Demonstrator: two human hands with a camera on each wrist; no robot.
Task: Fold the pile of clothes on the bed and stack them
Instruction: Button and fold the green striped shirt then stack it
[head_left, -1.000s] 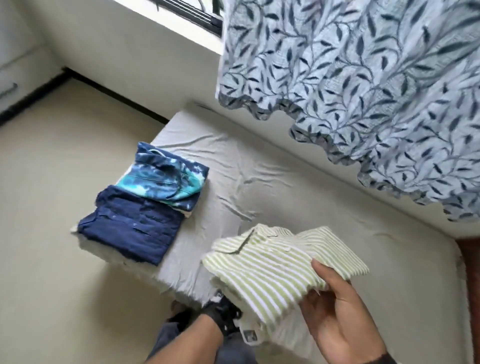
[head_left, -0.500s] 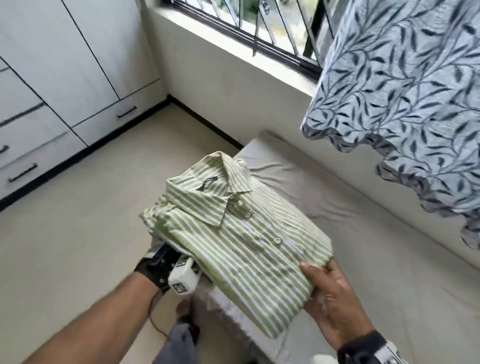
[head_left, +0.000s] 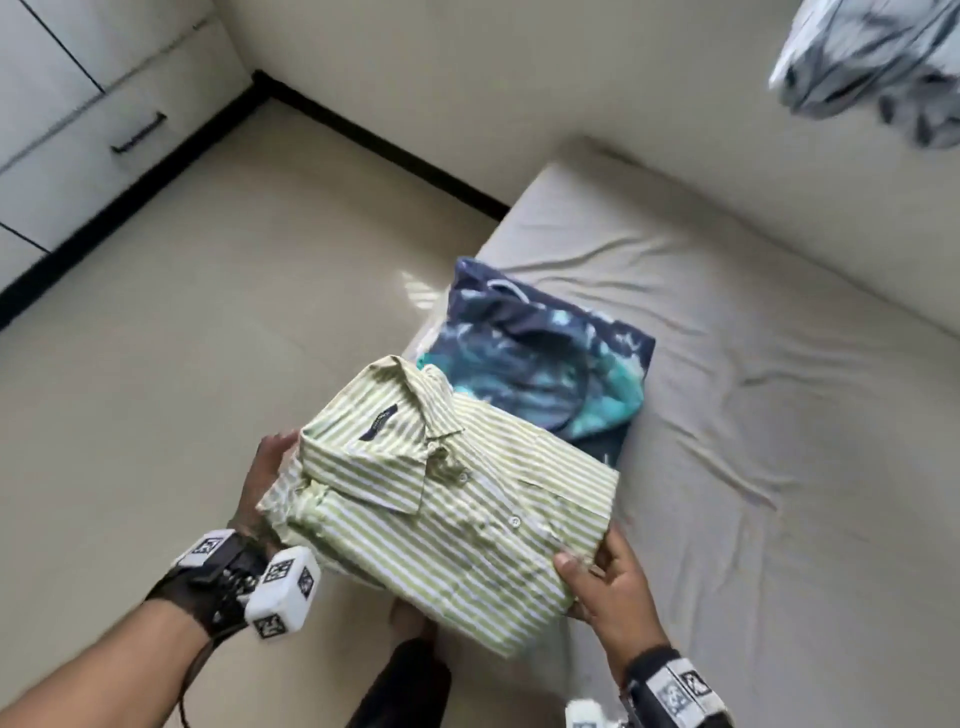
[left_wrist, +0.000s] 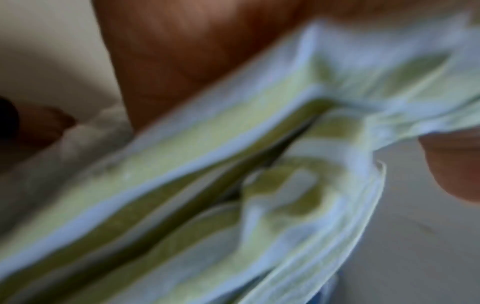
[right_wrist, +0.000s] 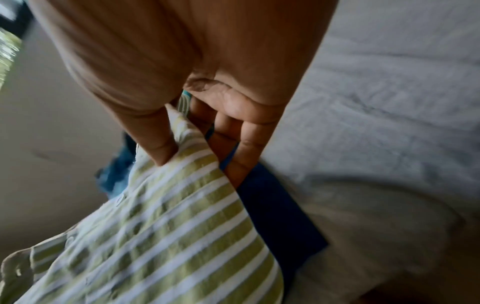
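With no unfolded clothes in view, the folded striped shirt (head_left: 447, 514), gripped at opposite ends by the left hand (head_left: 267, 480) and right hand (head_left: 605, 582), sits above a navy garment (right_wrist: 275, 211) beside the folded tie-dye shirt (head_left: 545, 358) on the bed (head_left: 753, 415), with only release apparently remaining.

Legible text: none.

- Striped shirt (head_left: 447, 499), inside collar: dark woven label (head_left: 378, 422) with pale lettering, too small and blurred to read.
- Wrist camera units: white blocks (head_left: 283, 590) on the left wrist and a band (head_left: 681, 693) on the right wrist bear black-and-white square coded markers, patterns only, no letters or numbers.
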